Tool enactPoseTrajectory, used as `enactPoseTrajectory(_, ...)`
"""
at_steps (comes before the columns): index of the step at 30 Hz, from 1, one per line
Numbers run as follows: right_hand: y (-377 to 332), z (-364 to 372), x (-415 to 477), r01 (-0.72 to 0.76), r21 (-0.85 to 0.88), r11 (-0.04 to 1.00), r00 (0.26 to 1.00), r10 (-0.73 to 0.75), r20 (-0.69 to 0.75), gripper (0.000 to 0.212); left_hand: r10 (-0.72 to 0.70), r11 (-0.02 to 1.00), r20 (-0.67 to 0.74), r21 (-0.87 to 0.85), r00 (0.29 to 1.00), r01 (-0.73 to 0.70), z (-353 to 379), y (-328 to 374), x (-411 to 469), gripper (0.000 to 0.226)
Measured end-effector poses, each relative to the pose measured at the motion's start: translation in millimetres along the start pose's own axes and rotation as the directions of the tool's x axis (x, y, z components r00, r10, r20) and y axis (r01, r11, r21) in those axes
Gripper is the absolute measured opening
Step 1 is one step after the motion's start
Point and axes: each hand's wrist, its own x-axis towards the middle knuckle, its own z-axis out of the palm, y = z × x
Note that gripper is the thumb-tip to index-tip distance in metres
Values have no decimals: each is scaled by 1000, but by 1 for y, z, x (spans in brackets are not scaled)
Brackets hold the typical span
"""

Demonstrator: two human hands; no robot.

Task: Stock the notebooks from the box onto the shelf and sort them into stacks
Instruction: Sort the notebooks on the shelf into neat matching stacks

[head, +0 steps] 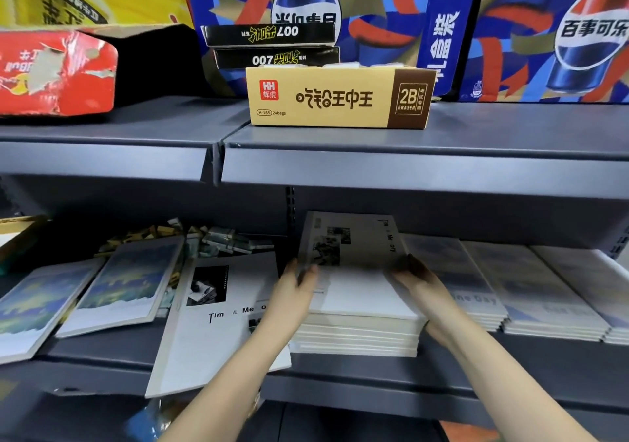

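— What do the boxes hold?
— The yellow eraser box (340,97) on the upper shelf (408,166) shows something white at its top. Two black boxes (272,45) are stacked behind it, against cola cartons (544,33).
— And the notebooks?
— The left hand (292,292) and right hand (420,280) hold the top notebook (354,247) by its sides, fingers (417,268) curled on it, over the white stack (357,332) on the lower shelf (340,387). A loose notebook (218,322) beside it overhangs the edge.
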Motion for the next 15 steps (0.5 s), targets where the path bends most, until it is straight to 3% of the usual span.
enactPoseTrajectory(2, -3, -1, -6, 19, -68, 998, 1000, -19, 3, 10, 16, 999, -27, -46, 1000, -18, -3, -4, -9, 51)
enactPoseTrajectory(7, 0, -7, -26, 54, -237, 970, 999, -54, 3, 44, 83, 996, -23, -34, 996, -84, -5, -17, -31, 56)
enactPoseTrajectory(10, 9, -7, -35, 73, -283, 956, 997, -70, 22, 63, 111, 993, -8, 42, 994, -111, -7, -19, -30, 56)
enactPoseTrajectory(15, 8, -2, -44, 107, -358, 928, 993, -116, -2, 65, 128, 968, -34, 221, 991, -117, -10, -12, -29, 51)
